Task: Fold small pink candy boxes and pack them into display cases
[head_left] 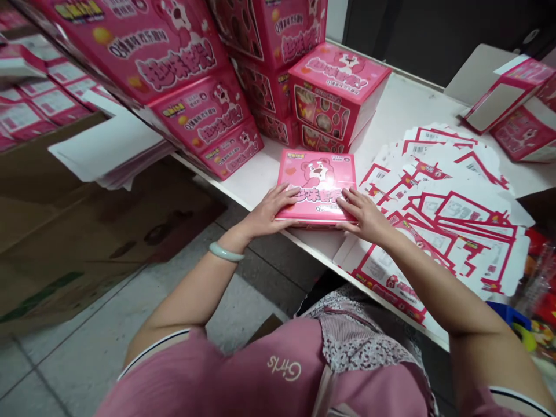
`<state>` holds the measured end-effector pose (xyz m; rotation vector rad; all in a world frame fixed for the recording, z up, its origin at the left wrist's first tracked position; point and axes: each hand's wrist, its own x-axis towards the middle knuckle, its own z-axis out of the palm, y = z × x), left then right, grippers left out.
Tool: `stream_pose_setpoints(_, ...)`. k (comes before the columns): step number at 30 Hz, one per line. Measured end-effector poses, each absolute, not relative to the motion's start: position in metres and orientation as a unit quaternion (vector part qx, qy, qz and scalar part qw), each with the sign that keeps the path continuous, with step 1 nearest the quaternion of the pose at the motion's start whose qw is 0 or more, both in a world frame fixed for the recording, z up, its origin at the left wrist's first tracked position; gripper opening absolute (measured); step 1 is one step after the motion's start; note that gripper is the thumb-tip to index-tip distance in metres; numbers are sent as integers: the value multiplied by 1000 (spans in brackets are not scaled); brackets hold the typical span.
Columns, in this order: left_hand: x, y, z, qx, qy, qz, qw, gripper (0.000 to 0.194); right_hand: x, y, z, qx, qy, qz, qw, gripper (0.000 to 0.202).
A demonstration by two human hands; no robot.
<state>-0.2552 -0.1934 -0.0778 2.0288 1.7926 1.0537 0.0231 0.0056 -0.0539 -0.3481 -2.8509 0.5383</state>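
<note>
A pink printed cardboard box [316, 188] with a cartoon bear on its lid lies flat at the near edge of the white table. My left hand [275, 209] rests over the box's left front corner, its fingers spread on the lid and its thumb along the front edge. On the right front corner lies my right hand [362, 214], fingers also stretched across the lid, thumb low at the front edge. Both hands touch the box without wrapping round it. The lid looks closed.
Stacks of matching pink boxes [217, 110] rise behind and to the left, with a shorter stack [339, 81] behind the box. Flat printed carton blanks [452, 197] spread across the table's right side. A partly open box [521, 110] stands far right. A large brown carton [87, 231] is at left.
</note>
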Motion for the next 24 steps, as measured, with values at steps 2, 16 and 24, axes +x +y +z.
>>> stream_pose_setpoints(2, -246, -194, -82, 687, 622, 370, 70, 46, 23, -5, -60, -143, -966, 172, 132, 59)
stream_pose_setpoints(16, -257, -188, -56, 719, 564, 399, -76, 22, 24, -11, -57, -158, -947, 204, 194, 42)
stream_pose_setpoints(24, -260, -193, -69, 727, 550, 404, -74, 20, 40, -8, -68, -145, -924, 274, 223, 44)
